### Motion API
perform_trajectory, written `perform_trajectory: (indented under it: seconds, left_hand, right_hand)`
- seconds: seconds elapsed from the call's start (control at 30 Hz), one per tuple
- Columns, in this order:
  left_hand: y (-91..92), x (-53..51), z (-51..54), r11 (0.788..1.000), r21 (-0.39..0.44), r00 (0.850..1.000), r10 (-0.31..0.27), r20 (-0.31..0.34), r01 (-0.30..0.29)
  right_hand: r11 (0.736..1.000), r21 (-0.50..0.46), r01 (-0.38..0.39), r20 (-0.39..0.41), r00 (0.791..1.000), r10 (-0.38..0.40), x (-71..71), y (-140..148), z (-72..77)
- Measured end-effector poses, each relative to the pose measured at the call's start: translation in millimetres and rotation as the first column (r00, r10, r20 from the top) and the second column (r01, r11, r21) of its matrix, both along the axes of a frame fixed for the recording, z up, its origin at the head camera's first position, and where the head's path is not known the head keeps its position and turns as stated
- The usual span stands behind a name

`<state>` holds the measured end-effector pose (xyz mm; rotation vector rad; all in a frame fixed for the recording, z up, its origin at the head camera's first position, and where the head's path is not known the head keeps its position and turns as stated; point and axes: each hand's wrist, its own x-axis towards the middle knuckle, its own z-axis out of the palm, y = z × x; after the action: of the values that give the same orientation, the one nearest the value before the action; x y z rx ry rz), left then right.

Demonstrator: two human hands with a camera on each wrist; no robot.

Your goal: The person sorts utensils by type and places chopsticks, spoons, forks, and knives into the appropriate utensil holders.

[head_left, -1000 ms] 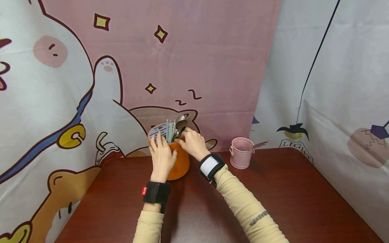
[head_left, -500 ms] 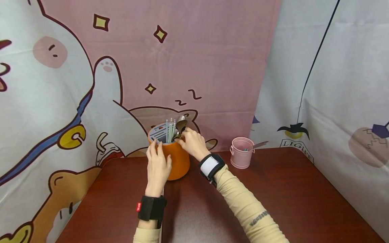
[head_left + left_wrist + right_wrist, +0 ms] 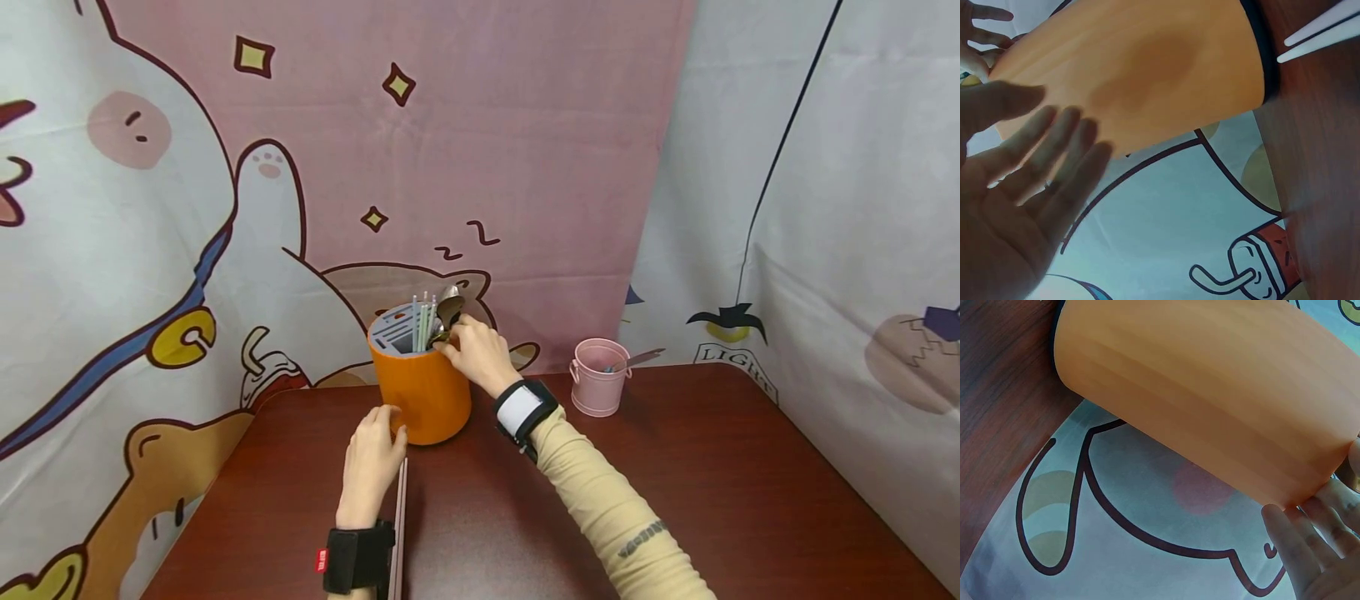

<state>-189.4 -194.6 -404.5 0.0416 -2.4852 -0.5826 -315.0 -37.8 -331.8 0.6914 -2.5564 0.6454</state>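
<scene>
An orange utensil holder with a grey slotted top stands upright at the back of the table. Pale green sticks and metal spoons rise from its right part. My right hand grips the holder's rim beside the spoons; in the right wrist view its fingertips touch the outer wall. My left hand hovers low in front of the holder, fingers loosely bent and holding nothing. Just right of it, a pair of pale pink chopsticks lies on the table, tips toward the holder.
A small pink bucket with side handles stands right of the holder, a thin flat handle leaning out of it. Behind the dark red-brown table hangs a printed cloth, close to the holder.
My left hand has left the holder's rim and moved down and toward me, beside the chopsticks, which now show more. My right hand has stayed at the rim.
</scene>
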Motion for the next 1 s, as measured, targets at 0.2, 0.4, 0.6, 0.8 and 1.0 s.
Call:
perform_trajectory:
  seconds: [0.2, 0.4, 0.6, 0.8, 1.0]
  left_hand:
    - [-3.4, 11.0, -3.5, 1.000, 0.000, 0.979, 0.019, 0.204, -0.019]
    - [-4.1, 18.7, -5.4, 0.999, 0.028, 0.885, 0.011, 0.466, -0.027]
    - [-4.5, 22.9, -14.5, 0.996, -0.021, 0.742, 0.079, 0.665, -0.087]
    - [-3.2, 22.2, -24.2, 0.991, -0.047, 0.686, 0.123, 0.718, -0.129]
    - [-1.3, 19.4, -31.4, 0.990, -0.048, 0.693, 0.129, 0.710, -0.135]
  right_hand:
    - [1.000, -0.002, -0.002, 0.008, 1.000, 0.002, 0.3, -1.3, 0.6]
    - [1.000, -0.005, -0.003, 0.012, 1.000, 0.003, 0.3, -2.1, 1.4]
    - [1.000, -0.011, 0.001, 0.021, 1.000, 0.000, 0.6, -1.5, -0.1]
    - [1.000, -0.013, -0.001, 0.022, 1.000, 0.002, 0.9, -0.7, 0.3]
    - [1.000, -0.015, -0.003, 0.022, 1.000, 0.003, 0.7, -0.3, 1.4]
